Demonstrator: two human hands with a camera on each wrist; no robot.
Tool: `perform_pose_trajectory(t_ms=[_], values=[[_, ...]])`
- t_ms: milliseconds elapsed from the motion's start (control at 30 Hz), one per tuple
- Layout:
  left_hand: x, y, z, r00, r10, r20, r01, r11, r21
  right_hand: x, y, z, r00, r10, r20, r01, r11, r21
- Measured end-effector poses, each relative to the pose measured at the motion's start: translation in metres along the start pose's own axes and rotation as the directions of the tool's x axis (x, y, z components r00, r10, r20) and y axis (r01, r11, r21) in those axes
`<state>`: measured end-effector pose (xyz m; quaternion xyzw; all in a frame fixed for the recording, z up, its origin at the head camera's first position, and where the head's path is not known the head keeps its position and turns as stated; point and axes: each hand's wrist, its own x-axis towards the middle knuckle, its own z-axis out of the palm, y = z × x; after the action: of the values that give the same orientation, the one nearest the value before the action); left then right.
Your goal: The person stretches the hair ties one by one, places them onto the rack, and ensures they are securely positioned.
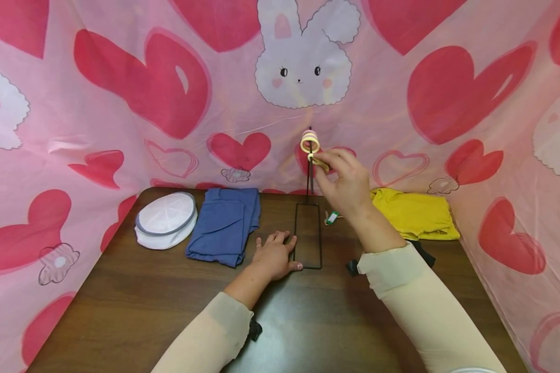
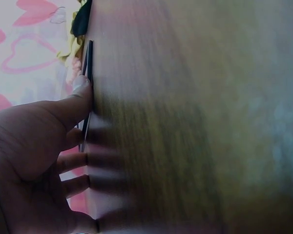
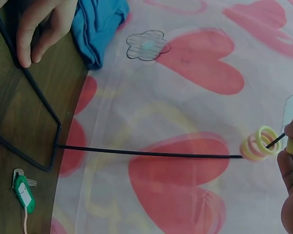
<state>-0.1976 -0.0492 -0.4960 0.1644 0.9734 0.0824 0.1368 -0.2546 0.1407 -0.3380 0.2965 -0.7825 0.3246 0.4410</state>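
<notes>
A black wire stand (image 1: 321, 235) has a rectangular base on the table, a thin upright and an arm at the top. Several pink and yellow rings (image 3: 259, 143) hang on that arm in the right wrist view. My right hand (image 1: 347, 184) pinches a yellow ring (image 1: 321, 165) with thumb and fingertips, close to the end of the arm. Whether this ring is round the wire I cannot tell. My left hand (image 1: 274, 255) lies with spread fingers on the left side of the base, its thumb touching the near corner. In the left wrist view the left hand (image 2: 34, 151) touches the wire.
To the left lie a white round mesh item (image 1: 165, 215) with a grey rim and a folded blue cloth (image 1: 224, 225). Keys with a green tag (image 1: 332, 217) lie right of the base. Beyond the right forearm is a yellow cloth (image 1: 415, 212). A pink patterned sheet (image 1: 233, 119) hangs behind.
</notes>
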Motion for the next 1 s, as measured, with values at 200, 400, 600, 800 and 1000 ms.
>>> perform_pose_trajectory(t_ms=[200,400,600,800,1000], values=[[0.000,-0.001,0.001,1.000,0.001,-0.002,-0.001,1.000,-0.003,0.006,0.007,0.012,0.997,0.064,-0.035,-0.063,0.998,0.013],[0.000,-0.001,0.002,1.000,0.003,0.000,-0.003,1.000,-0.002,0.008,0.014,0.023,0.994,0.096,-0.046,-0.095,0.995,0.016],[0.002,-0.001,0.003,1.000,-0.001,0.003,0.000,1.000,0.011,0.003,0.013,0.021,0.992,0.118,-0.033,-0.117,0.993,0.028],[0.003,-0.002,0.004,1.000,-0.003,0.002,0.003,1.000,0.015,-0.008,0.011,0.012,0.995,0.098,-0.021,-0.097,0.994,0.058],[0.002,-0.001,0.002,1.000,-0.002,-0.001,0.002,1.000,0.011,-0.025,0.011,-0.002,0.994,0.106,-0.004,-0.106,0.992,0.066]])
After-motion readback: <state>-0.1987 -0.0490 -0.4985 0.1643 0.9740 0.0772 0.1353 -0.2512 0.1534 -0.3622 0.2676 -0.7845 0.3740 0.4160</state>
